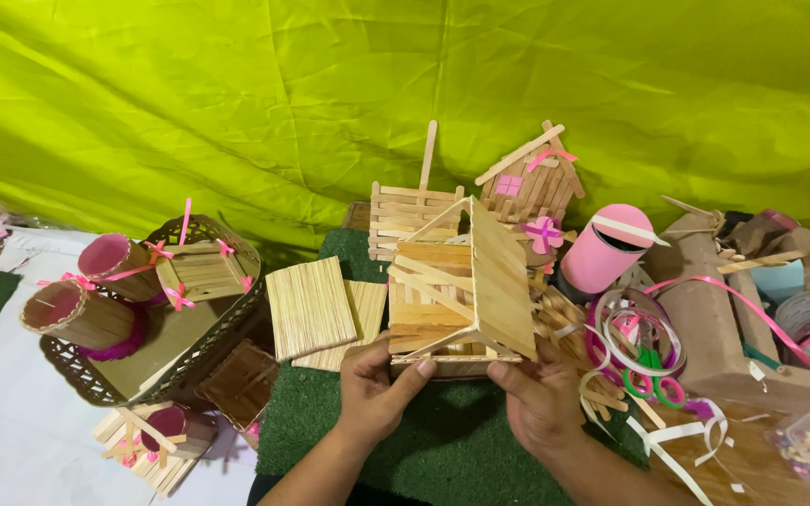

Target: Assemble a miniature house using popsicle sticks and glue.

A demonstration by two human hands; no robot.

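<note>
A small house built of pale wooden craft sticks [457,286] is held up over a green turf mat [442,450]. My left hand [377,384] grips its lower left corner, thumb on the base. My right hand [538,394] holds the lower right corner under the slanted roof panel. Only one roof side is covered; the other shows open framing. Two flat panels of glued sticks [316,309] lie on the mat just left of the house.
A woven tray [213,351] at left holds stick-covered cups with pink ribbon. Behind stand a stick crate [405,215], a finished stick house with pink bow [529,183] and a pink cylinder [607,248]. Ribbon, green-handled scissors [653,375], cardboard box [714,328] at right.
</note>
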